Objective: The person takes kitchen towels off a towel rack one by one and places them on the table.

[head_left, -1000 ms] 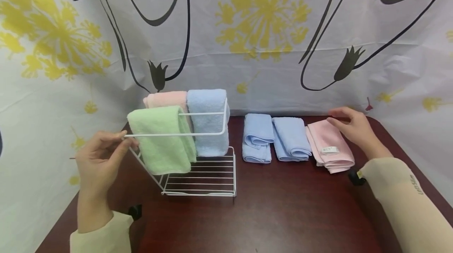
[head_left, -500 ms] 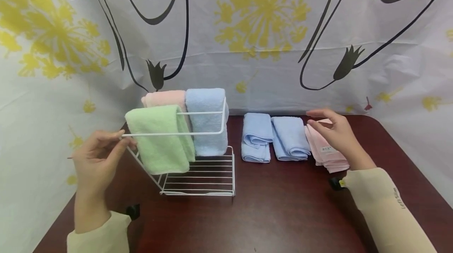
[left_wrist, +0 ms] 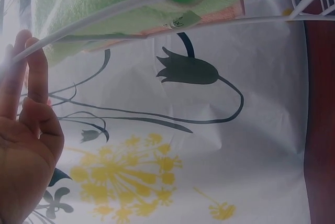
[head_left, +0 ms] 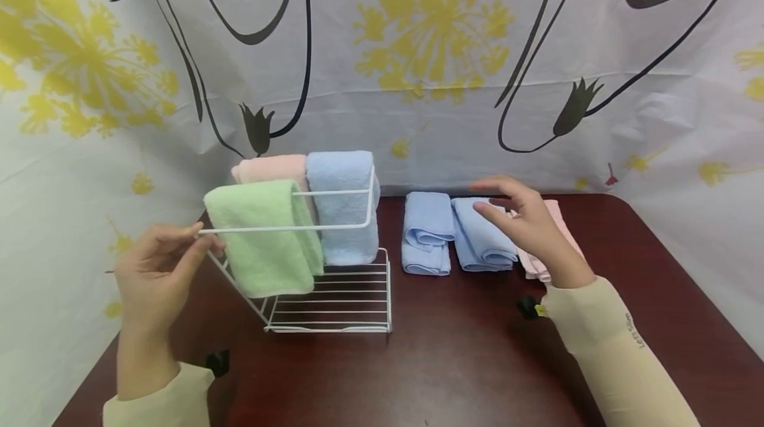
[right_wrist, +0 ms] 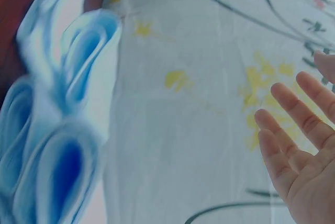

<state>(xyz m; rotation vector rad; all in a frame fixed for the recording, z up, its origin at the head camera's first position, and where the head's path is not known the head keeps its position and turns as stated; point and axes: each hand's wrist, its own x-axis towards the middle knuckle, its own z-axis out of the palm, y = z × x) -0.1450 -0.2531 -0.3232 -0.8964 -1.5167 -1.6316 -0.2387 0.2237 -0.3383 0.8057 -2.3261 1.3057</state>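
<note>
My left hand (head_left: 154,274) pinches the front left corner of a white wire rack (head_left: 328,329) between thumb and fingers. Over its upper bars hang a green towel (head_left: 262,241) at the front, a pink towel (head_left: 271,166) behind and a blue towel (head_left: 342,175) on the right. My right hand (head_left: 531,231) is above the folded towels right of the rack, fingers spread and holding nothing. Two folded blue towels, one on the left (head_left: 426,231) and one on the right (head_left: 477,235), lie side by side. The folded pink towel (head_left: 562,223) beyond them is partly hidden by my right hand.
Everything stands on a dark red-brown table (head_left: 442,347) with a rounded far right corner. A white cloth (head_left: 436,135) with yellow flowers and dark stems hangs behind the table and along both sides.
My right hand has moved left, from the folded pink towel to above the right blue towel. My left hand keeps its grip on the rack, and the towels have not moved.
</note>
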